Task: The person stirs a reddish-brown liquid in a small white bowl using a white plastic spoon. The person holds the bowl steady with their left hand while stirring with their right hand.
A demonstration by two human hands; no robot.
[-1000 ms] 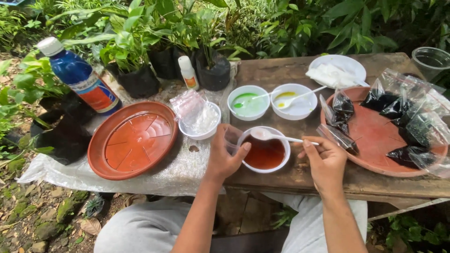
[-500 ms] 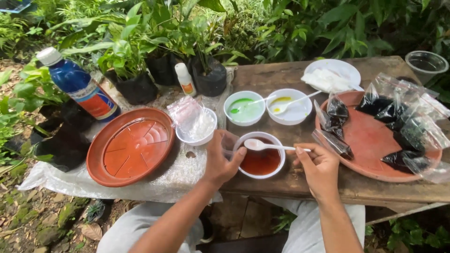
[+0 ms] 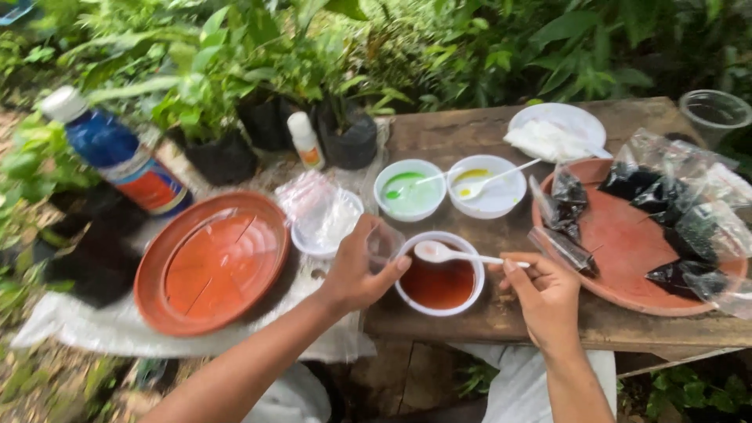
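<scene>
Pinched in the right hand (image 3: 544,294), a white spoon (image 3: 439,251) hovers level over the bowl of reddish liquid (image 3: 439,282) on the counter (image 3: 478,129). Clenched around a small clear bag (image 3: 382,241), the left hand (image 3: 356,270) holds it tilted at the bowl's rim, seemingly so liquid can go in.

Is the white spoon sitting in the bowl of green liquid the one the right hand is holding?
No, the right hand holds the white spoon over the bowl of red-brown liquid.

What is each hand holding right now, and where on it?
The right hand pinches the white spoon by its handle's end. The left hand wraps a small clear cup around its side, beside the bowl of red liquid.
</scene>
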